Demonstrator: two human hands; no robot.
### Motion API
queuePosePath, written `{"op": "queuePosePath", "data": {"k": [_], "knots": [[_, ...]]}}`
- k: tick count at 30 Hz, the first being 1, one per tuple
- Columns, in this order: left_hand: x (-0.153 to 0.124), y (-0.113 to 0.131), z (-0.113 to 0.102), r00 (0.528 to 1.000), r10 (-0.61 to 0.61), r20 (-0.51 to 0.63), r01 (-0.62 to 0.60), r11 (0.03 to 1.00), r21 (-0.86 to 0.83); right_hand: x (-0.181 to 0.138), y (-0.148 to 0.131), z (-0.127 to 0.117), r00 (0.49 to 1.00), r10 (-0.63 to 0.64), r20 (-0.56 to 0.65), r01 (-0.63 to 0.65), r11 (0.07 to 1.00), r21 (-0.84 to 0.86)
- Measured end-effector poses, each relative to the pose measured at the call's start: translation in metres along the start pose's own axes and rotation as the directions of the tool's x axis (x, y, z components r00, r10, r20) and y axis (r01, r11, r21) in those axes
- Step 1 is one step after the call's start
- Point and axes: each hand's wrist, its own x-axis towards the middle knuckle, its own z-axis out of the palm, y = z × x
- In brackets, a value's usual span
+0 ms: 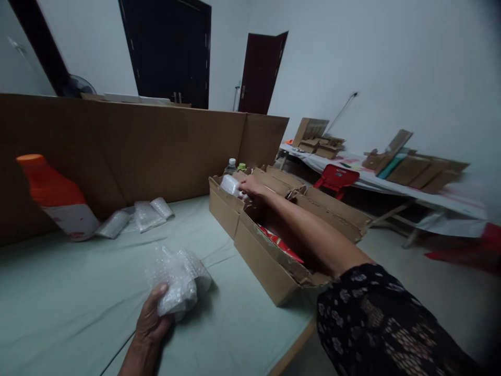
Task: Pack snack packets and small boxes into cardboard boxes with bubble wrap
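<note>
A bundle of bubble wrap (183, 282) was gripped in the left hand (154, 316) above the pale green tabletop (90, 303); the thumb was laid over the near edge of the crumpled film and the fingers were tucked beneath, so that the bundle was held at its near left side, with loose film spread out beyond the hand; whatever was enclosed by the film was hidden.

The right hand (251, 187) was extended over the cardboard boxes, its forearm stretched above the near cardboard box (260, 266), in which a red packet (279, 244) was partly seen; the fingers were bent downward into the far cardboard box (224, 209), just beside a clear wrapped packet (230, 184); whether that packet was gripped or merely touched could not be told, as the fingertips were small and partly concealed.

Near the back of the table, flattened pieces of bubble wrap (146, 216) were laid beside an orange-and-white bottle (58, 196), which was tilted in view before the tall cardboard panel (168, 149); a white-capped bottle (231, 167) was partly hidden behind the far box; to the right, a red chair (337, 177) was placed by a long table (381, 183) stacked with cardboard.
</note>
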Motion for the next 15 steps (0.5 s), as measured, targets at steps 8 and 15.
{"op": "queuePosePath", "data": {"k": [8,15], "knots": [[-0.005,0.006,0.015,0.994,0.106,-0.031,-0.107,0.994,-0.021,-0.061,-0.070,-0.031,0.923,-0.381,-0.050,0.384,0.911,0.148],[-0.045,0.045,-0.003,0.960,0.269,-0.072,-0.272,0.962,-0.033,-0.107,-0.161,0.014,0.815,-0.554,0.173,0.554,0.831,0.051]]}}
